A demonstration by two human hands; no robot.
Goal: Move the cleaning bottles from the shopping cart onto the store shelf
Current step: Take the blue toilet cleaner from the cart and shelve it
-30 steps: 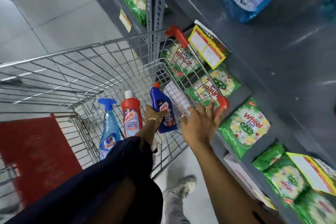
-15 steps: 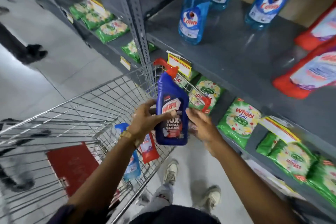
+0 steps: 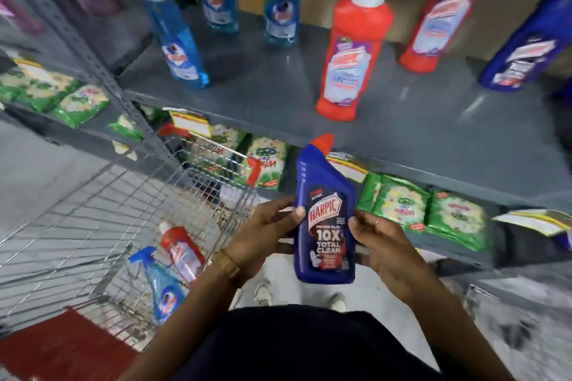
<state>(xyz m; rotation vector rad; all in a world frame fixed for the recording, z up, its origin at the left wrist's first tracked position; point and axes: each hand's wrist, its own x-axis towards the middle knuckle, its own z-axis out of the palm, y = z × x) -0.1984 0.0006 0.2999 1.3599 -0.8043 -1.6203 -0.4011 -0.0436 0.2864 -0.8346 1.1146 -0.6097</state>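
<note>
I hold a dark blue Harpic bottle [image 3: 325, 219] with a red cap upright in front of me, just below the grey shelf's front edge [image 3: 278, 120]. My left hand [image 3: 263, 235] grips its left side and my right hand [image 3: 380, 241] grips its right side. In the wire shopping cart [image 3: 93, 210] at lower left lie a red Harpic bottle [image 3: 181, 250] and a blue Colin spray bottle [image 3: 159, 281]. On the shelf stand blue Colin bottles [image 3: 179, 43], a red Harpic bottle [image 3: 349, 49], another red bottle [image 3: 442, 15] and a dark blue bottle [image 3: 529, 49].
Green detergent packets [image 3: 399, 204] fill the lower shelf behind my hands, with yellow price tags [image 3: 188, 122] on the shelf edge. A perforated steel upright [image 3: 102, 71] stands left of the shelf. A red cart flap [image 3: 62, 346] is at bottom left. My shoes [image 3: 263, 291] stand on the floor.
I lifted the dark blue bottle out of the cart with my left hand, my right hand joined it, and my view swung up toward the shelf.
</note>
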